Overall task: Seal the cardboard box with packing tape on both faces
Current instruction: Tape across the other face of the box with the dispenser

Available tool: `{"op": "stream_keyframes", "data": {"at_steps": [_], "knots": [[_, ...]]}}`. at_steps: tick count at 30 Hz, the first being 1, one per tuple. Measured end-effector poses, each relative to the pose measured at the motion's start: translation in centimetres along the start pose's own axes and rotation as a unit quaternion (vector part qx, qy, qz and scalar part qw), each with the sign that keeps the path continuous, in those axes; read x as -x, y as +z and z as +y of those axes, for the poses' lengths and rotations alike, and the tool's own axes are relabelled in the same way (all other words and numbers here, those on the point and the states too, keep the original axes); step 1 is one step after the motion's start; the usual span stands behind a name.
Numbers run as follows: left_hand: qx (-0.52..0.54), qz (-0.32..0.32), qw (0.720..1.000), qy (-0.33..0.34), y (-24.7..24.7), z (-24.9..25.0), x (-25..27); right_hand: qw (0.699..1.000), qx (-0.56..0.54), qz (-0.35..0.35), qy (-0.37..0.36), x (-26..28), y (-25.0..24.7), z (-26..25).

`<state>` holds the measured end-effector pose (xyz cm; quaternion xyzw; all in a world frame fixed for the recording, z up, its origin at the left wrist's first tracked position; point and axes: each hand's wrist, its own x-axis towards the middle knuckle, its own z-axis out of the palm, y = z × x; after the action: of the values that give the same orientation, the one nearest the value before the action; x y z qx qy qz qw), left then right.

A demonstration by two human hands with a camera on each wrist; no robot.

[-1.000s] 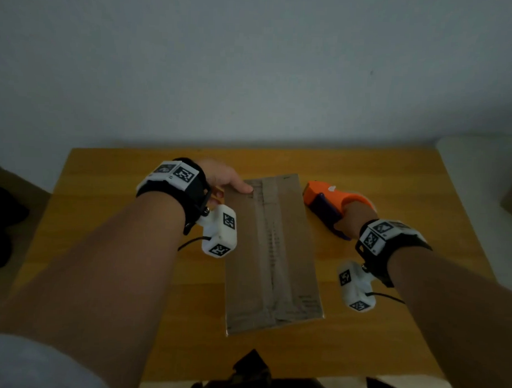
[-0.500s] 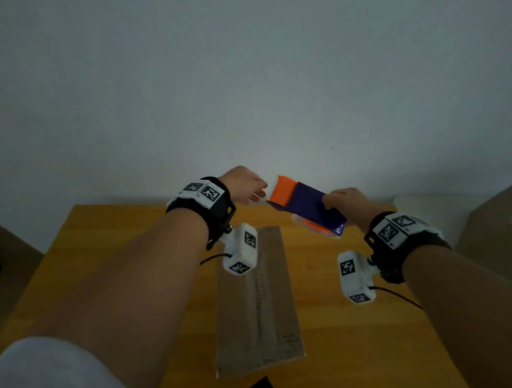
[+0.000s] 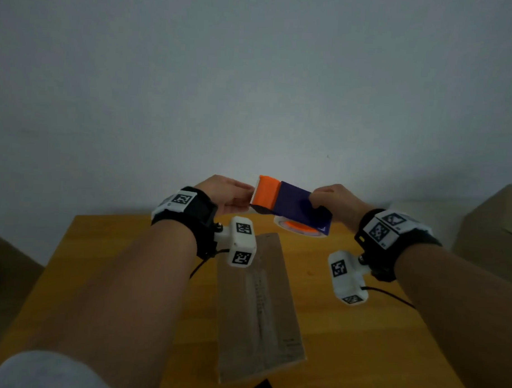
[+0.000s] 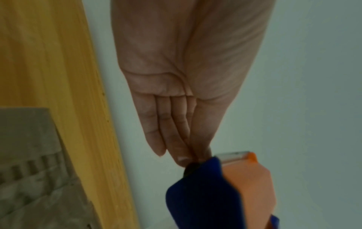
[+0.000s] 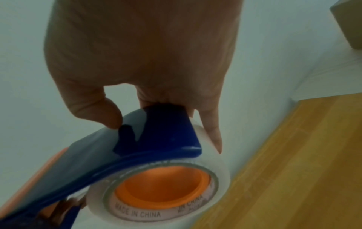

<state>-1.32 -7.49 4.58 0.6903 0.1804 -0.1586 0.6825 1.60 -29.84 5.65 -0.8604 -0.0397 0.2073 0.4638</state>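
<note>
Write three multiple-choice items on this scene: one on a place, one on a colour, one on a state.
1. Where is the cardboard box?
A. flat on the wooden table
B. in the left hand
C. on the floor

2. What colour is the core of the tape roll?
A. green
B. orange
C. black

3. What is the right hand doing?
A. resting open on the table
B. pressing the box
C. gripping the tape dispenser

Answers: 1 A, the box lies on the tabletop below both hands; 2 B, the right wrist view shows an orange core; 3 C, its fingers curl round the dispenser's blue body, in the air.
</note>
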Motion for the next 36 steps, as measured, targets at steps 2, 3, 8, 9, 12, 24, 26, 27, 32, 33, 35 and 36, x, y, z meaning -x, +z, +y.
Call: {"op": "stream_keyframes", "data": {"at_steps": [2,3,8,9,12,24,26,27,32,33,35,36], "knots": [[-0.001,0.008,1.000,-0.010,-0.2,-0.1,0.3,1.000,0.013,-0.012,-0.002,0.0,0.1,0.0],[-0.003,0.011,1.000,-0.014,-0.3,-0.1,0.4,0.999,0.030,-0.022,-0.007,-0.1,0.2,0.1],[-0.044,0.046,0.997,-0.034,-0.9,-0.3,0.5,0.979,0.166,-0.116,-0.038,0.3,1.0,-0.5],[-0.052,0.053,0.996,-0.041,-1.0,-0.3,0.5,0.971,0.192,-0.132,-0.049,0.6,1.2,-0.8],[-0.075,0.070,0.993,-0.051,-1.3,-0.6,0.7,0.952,0.262,-0.133,-0.088,1.0,1.7,-1.4],[0.002,0.107,0.993,-0.042,-2.4,-3.7,2.7,0.905,0.394,-0.066,-0.149,1.3,1.7,-1.1],[0.020,0.097,0.993,-0.059,-2.1,-4.4,3.1,0.898,0.408,-0.069,-0.151,1.3,1.8,-1.0],[0.027,0.100,0.992,-0.066,-2.0,-4.8,3.1,0.894,0.414,-0.070,-0.152,1.3,1.8,-0.8],[0.003,0.152,0.984,-0.094,-3.7,-6.4,3.5,0.865,0.482,-0.068,-0.117,1.5,-0.1,0.6],[0.001,0.153,0.984,-0.095,-4.1,-6.6,3.7,0.859,0.497,-0.065,-0.105,1.6,-0.7,0.8],[-0.021,0.147,0.984,-0.099,-4.2,-6.8,3.7,0.848,0.518,-0.056,-0.094,1.5,-1.4,1.0],[-0.039,0.150,0.982,-0.104,-4.1,-6.9,3.6,0.843,0.528,-0.053,-0.094,1.4,-1.5,1.0]]}}
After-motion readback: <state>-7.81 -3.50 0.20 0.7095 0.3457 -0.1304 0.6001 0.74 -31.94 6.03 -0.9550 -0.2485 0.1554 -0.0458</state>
